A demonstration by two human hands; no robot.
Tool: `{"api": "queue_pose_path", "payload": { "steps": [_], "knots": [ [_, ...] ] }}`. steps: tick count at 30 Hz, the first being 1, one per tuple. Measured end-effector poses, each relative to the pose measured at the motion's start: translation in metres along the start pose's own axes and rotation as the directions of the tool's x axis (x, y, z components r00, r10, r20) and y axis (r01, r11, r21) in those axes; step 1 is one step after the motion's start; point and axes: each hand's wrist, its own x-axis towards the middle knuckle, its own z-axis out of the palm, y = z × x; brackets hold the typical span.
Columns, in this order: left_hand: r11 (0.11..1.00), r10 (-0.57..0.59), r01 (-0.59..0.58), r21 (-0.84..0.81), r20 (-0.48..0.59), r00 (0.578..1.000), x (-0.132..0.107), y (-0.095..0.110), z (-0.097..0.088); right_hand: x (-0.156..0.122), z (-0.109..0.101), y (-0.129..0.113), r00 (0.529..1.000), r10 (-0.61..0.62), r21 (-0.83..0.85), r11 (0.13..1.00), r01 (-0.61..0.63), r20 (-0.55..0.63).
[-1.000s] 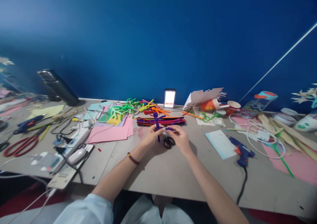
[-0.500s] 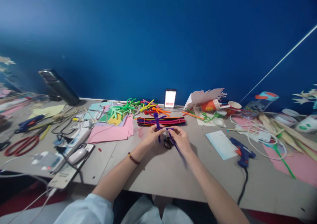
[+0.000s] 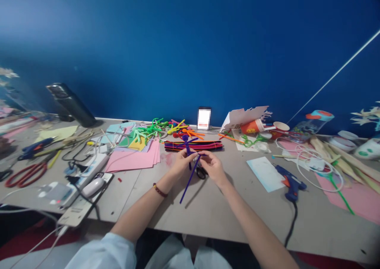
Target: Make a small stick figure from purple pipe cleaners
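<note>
Both my hands meet over the middle of the grey table (image 3: 190,209). My left hand (image 3: 181,164) pinches a purple pipe-cleaner figure (image 3: 187,143), whose round head and arms stick up above my fingers. My right hand (image 3: 211,166) is closed on the same purple pipe cleaner, and its long free end (image 3: 188,182) slants down towards me. Black-handled scissors (image 3: 202,172) lie on the table under my right hand, mostly hidden.
A bundle of coloured pipe cleaners (image 3: 192,145) lies just beyond my hands, with finished figures (image 3: 160,129) and pink paper (image 3: 133,158) to the left. A blue glue gun (image 3: 289,182) lies to the right. Red scissors (image 3: 23,174), a power strip (image 3: 86,170) and cables crowd the left.
The long purple end has swung from my right side across to point down and left towards me. Both hands stayed in place.
</note>
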Motion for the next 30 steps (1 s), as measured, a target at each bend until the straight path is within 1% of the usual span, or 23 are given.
{"api": "queue_pose_path", "payload": {
  "steps": [3, 4, 6, 8, 12, 15, 18, 20, 22, 25, 28, 30],
  "knots": [
    [1.000, -0.008, 0.008, 0.001, 0.007, 1.000, -0.001, 0.002, 0.002, -0.002, 0.002, 0.004, 0.989, -0.133, -0.109, 0.986, 0.125, -0.067],
    [1.000, -0.011, 0.011, 0.007, 0.015, 1.000, -0.002, 0.002, 0.003, -0.002, 0.003, 0.005, 0.983, -0.159, -0.138, 0.980, 0.145, -0.095],
    [1.000, -0.013, 0.013, 0.009, 0.028, 1.000, -0.004, 0.004, 0.004, -0.004, 0.004, 0.008, 0.977, -0.172, -0.157, 0.976, 0.152, -0.129],
    [1.000, -0.015, 0.015, 0.002, 0.034, 0.999, -0.005, 0.005, 0.005, -0.005, 0.005, 0.010, 0.979, -0.154, -0.132, 0.982, 0.137, -0.131],
    [0.999, -0.034, 0.034, 0.016, 0.023, 0.999, -0.005, 0.005, 0.006, -0.003, 0.004, 0.011, 0.990, -0.052, -0.022, 0.999, 0.050, -0.133],
    [0.998, -0.044, 0.044, 0.048, 0.016, 0.999, -0.005, 0.005, 0.005, -0.001, 0.000, 0.009, 0.988, -0.017, -0.008, 1.000, 0.016, -0.155],
    [0.996, -0.056, 0.053, 0.074, 0.051, 0.997, -0.006, 0.007, 0.005, 0.002, -0.003, 0.005, 0.983, 0.029, 0.008, 1.000, -0.028, -0.182],
    [0.995, -0.061, 0.054, 0.086, 0.079, 0.995, -0.007, 0.010, 0.006, 0.004, -0.004, 0.004, 0.977, 0.070, 0.080, 0.995, -0.055, -0.199],
    [0.995, -0.058, 0.049, 0.091, 0.092, 0.994, -0.008, 0.010, 0.007, 0.006, -0.004, 0.004, 0.974, 0.089, 0.160, 0.986, -0.055, -0.210],
    [0.996, -0.060, 0.052, 0.076, 0.102, 0.993, -0.008, 0.009, 0.007, 0.006, -0.004, 0.005, 0.960, 0.110, 0.230, 0.972, -0.050, -0.258],
    [0.996, -0.077, 0.073, 0.044, 0.115, 0.990, -0.007, 0.005, 0.007, 0.006, -0.004, 0.005, 0.946, 0.147, 0.260, 0.963, -0.071, -0.288],
    [0.996, -0.083, 0.079, 0.033, 0.125, 0.989, -0.006, 0.004, 0.006, 0.005, -0.005, 0.005, 0.949, 0.164, 0.249, 0.964, -0.096, -0.268]
  ]
}}
